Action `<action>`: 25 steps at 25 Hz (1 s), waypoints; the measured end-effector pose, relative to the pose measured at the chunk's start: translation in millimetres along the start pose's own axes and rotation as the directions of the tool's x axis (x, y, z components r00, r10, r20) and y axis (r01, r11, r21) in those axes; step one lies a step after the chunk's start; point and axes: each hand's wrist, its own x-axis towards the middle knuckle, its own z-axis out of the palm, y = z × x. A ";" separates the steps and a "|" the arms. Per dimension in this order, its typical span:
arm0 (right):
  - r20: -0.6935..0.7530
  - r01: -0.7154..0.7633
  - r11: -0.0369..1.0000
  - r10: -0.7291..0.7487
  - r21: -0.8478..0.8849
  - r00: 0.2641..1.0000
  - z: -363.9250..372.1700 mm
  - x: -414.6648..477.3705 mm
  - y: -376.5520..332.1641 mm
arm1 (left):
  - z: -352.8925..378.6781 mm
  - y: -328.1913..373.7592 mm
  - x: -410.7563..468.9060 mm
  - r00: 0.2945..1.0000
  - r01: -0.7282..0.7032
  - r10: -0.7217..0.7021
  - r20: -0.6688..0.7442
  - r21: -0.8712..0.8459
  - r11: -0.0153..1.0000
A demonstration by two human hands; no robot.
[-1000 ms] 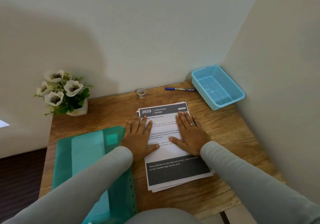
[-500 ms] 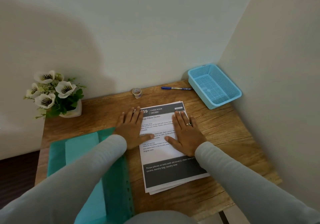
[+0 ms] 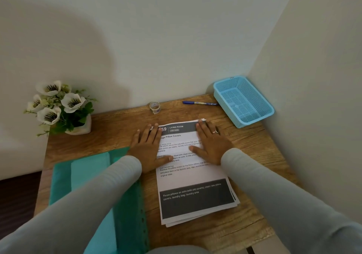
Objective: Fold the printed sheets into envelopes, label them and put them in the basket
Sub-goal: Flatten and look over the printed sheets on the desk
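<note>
Paper sheets (image 3: 195, 175) look light, limp, slippery; left hand (image 3: 148, 149) and right hand (image 3: 212, 146) press flat, fingers straight; best pinched at a corner.

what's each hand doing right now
Left hand: open, flat, partly on the sheets.
Right hand: open, flat on the sheets.

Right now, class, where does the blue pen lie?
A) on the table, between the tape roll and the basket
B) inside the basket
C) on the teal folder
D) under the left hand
A: the blue pen lies on the wooden table by the wall, to the right of the tape roll and just left of the blue basket.
</note>
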 end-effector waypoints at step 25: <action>-0.052 -0.175 0.512 0.398 0.841 0.916 -34.6 2.9 20.3 | -26.0 2.6 -1.6 0.987 0.003 -0.052 -0.153 -0.307 0.952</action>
